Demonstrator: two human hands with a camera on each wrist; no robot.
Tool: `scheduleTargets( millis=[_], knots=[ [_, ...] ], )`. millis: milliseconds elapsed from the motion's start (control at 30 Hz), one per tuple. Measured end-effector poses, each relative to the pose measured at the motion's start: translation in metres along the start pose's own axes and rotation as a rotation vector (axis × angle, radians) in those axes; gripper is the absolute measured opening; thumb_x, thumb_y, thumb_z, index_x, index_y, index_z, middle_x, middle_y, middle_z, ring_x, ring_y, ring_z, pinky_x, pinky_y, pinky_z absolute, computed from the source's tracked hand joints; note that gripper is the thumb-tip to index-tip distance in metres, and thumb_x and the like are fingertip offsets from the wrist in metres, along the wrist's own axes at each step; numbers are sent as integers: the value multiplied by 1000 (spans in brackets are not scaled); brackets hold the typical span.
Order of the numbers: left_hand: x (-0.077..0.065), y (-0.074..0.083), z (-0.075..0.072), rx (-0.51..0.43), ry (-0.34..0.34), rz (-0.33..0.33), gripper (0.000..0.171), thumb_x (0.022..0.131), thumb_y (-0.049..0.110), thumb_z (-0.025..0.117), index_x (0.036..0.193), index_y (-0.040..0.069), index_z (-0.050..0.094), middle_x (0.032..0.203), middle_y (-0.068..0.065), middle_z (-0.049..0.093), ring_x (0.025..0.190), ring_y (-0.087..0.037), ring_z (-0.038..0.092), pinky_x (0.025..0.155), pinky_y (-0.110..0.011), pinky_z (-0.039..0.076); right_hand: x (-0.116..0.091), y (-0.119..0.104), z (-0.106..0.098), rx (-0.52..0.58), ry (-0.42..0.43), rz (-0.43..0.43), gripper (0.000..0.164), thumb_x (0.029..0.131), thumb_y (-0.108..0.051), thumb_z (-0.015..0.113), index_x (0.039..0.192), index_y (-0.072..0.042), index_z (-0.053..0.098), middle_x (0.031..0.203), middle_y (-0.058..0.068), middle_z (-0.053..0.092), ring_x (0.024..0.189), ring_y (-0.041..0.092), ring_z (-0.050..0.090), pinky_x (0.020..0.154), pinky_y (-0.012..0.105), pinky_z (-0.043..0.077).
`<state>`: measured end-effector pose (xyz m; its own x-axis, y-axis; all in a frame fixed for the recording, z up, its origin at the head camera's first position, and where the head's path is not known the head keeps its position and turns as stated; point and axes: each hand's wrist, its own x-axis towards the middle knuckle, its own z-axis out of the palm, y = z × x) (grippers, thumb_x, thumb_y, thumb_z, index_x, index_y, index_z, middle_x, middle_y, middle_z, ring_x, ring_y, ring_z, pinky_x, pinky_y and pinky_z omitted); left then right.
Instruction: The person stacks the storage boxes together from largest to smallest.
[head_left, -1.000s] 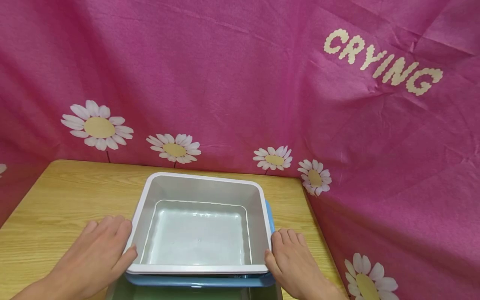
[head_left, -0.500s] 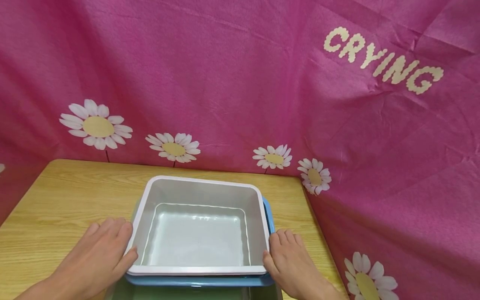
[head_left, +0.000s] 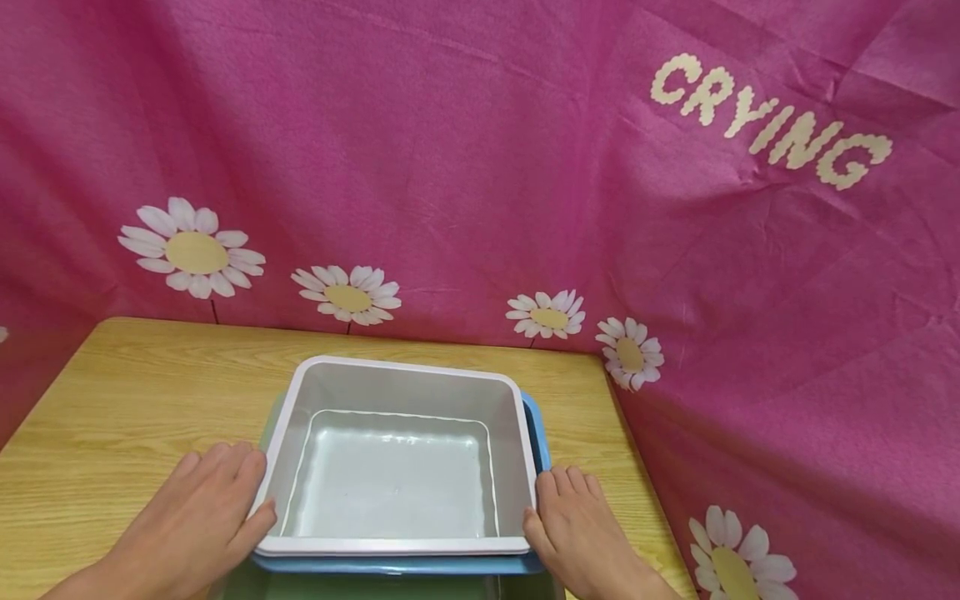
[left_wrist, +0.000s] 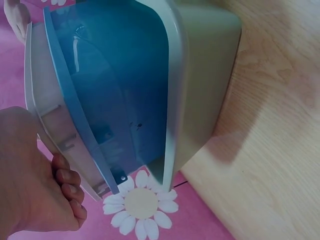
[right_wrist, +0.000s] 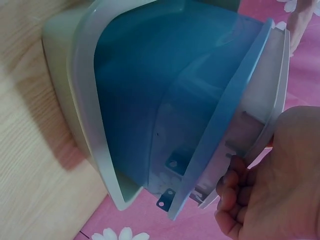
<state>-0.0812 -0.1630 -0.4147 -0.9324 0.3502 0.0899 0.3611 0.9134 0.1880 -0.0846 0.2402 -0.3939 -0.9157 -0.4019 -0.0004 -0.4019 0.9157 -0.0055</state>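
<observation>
Both hands hold a light grey plastic bin [head_left: 393, 479] by opposite side rims. In the head view my left hand [head_left: 187, 512] grips its left rim, thumb on top; my right hand [head_left: 581, 529] grips the right rim the same way. Both wrist views show fingers curled under the lip. The grey bin sits partly inside a blue bin [left_wrist: 110, 85], whose rim lies just below the grey one. That blue bin in turn sits part way in a pale green bin [right_wrist: 87, 85], which stands on the table. Inside, the grey bin holds nothing; its lower walls are hidden in the blue one.
A wood-grain table [head_left: 172, 375] carries the stack near its front. Pink cloth [head_left: 450, 167] printed with daisies hangs behind the table and along both sides, close to the right edge.
The grey bin and both hands have moved slightly lower and nearer in the head view. More of the blue rim on the right and the green rim at back left now shows.
</observation>
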Motion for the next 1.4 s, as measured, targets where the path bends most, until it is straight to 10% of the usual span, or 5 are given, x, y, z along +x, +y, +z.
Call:
scheduleTargets(
  millis=[1067, 1400],
  knots=[
    [-2, 5, 7, -46, 89, 17, 29, 84, 33, 71, 92, 15, 50, 84, 4, 42, 80, -14, 41, 67, -33, 31, -4, 5, 13, -10, -10, -5, 20, 95, -27, 55, 85, -13, 44, 75, -3, 33, 77, 17, 35, 74, 36, 31],
    [1, 10, 13, -63, 66, 9, 26, 86, 33, 69, 92, 15, 50, 81, 5, 39, 78, -14, 38, 66, -32, 29, -9, 13, 18, -66, 181, -90, 22, 90, -24, 57, 79, -14, 41, 73, -4, 33, 74, 18, 38, 70, 35, 32]
  ],
)
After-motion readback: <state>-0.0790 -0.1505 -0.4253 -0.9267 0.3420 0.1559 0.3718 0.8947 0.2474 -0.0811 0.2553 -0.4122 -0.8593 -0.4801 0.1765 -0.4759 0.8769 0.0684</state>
